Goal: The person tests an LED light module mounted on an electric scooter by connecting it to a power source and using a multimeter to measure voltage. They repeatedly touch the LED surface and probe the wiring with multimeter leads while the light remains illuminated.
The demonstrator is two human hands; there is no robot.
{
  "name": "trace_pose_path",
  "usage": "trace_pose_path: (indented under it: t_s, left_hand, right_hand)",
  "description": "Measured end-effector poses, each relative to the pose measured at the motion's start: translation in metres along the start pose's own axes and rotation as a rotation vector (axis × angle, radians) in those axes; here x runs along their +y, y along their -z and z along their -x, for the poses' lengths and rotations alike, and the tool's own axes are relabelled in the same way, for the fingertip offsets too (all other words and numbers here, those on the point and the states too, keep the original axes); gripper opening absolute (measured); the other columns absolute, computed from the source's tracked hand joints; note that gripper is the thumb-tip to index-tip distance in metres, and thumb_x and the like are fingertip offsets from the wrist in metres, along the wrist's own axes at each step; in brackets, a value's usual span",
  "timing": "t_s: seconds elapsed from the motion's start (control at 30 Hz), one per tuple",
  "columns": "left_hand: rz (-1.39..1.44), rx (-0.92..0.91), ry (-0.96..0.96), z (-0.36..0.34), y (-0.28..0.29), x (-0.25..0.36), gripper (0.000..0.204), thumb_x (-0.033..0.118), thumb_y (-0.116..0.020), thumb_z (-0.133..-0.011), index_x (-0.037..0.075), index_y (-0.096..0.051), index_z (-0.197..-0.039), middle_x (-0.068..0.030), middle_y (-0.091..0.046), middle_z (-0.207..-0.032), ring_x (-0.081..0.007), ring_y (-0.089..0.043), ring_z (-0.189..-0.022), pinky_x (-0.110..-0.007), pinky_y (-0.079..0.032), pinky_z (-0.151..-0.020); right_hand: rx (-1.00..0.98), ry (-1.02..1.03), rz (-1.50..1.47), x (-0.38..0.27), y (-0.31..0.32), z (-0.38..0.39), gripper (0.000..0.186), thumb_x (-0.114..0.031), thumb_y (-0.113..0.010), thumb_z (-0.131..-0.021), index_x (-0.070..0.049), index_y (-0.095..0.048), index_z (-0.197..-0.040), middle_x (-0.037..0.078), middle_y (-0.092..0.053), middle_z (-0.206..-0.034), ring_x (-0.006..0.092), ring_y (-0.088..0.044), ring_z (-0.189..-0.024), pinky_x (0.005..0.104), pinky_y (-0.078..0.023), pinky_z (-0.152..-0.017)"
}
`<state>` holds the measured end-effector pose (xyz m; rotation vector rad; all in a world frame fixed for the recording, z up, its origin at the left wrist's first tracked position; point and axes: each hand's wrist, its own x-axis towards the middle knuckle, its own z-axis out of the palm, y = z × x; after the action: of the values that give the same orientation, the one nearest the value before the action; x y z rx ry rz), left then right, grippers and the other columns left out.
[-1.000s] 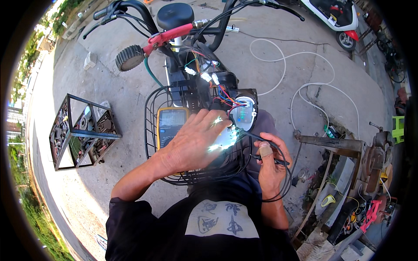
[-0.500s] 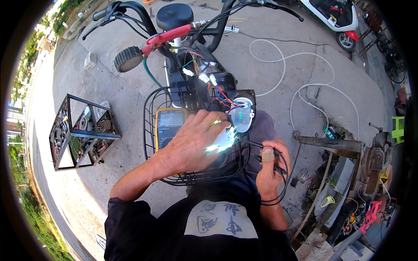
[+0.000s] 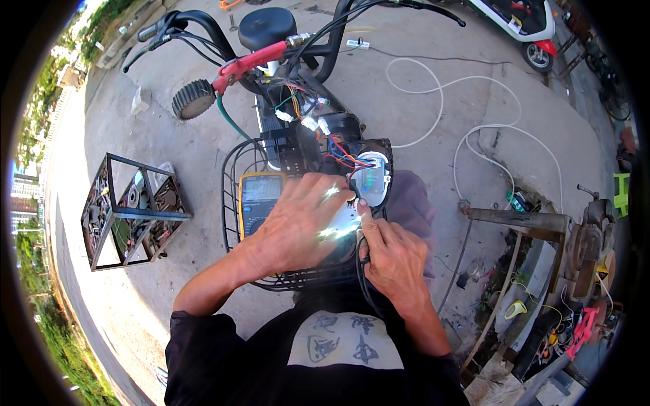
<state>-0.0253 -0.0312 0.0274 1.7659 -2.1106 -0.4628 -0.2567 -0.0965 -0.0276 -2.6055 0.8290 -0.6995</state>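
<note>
Person in black tee sits bent over the wire basket (image 3: 225, 196) of an e-bike, both hands in close. L hand (image 3: 294, 220) spreads palm-down over a lit white piece (image 3: 345, 218), which glares btwn thumb & fingers; can't tell if it's gripped or just covered. R hand (image 3: 396, 260) has index stretched out, tip at the lit piece's R edge, just below a clear-faced unit (image 3: 371, 179); other fingers curl round black leads (image 3: 363, 271), which hang down twd the lap. Whether that tip actually touches, can't tell.

Yellow-rimmed multimeter (image 3: 263, 189) is in the basket, partly under L hand. Coloured wires (image 3: 342, 154) run from unit up twd white connectors (image 3: 310, 124). Tool rack (image 3: 145, 215) on floor to L; white hose (image 3: 440, 88) loops on concrete, vise (image 3: 583, 250) far R.
</note>
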Motion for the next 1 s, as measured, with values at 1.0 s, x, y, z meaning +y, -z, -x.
trace_pose_path:
  t_s: [1.0]
  left_hand:
    - [0.038, -0.019, 0.052, 0.000, 0.001, 0.001, 0.074, 0.008, -0.085, -0.082, 0.005, -0.066, -0.153, -0.0175, -0.059, -0.158, -0.0418, -0.058, -0.143, -0.054, -0.047, -0.122]
  right_hand:
    - [0.014, -0.006, -0.113, 0.014, -0.015, 0.006, 0.092, -0.004, -0.085, -0.081, -0.012, -0.062, -0.170, 0.005, -0.067, -0.087, 0.0248, -0.073, -0.076, 0.0416, -0.057, -0.066]
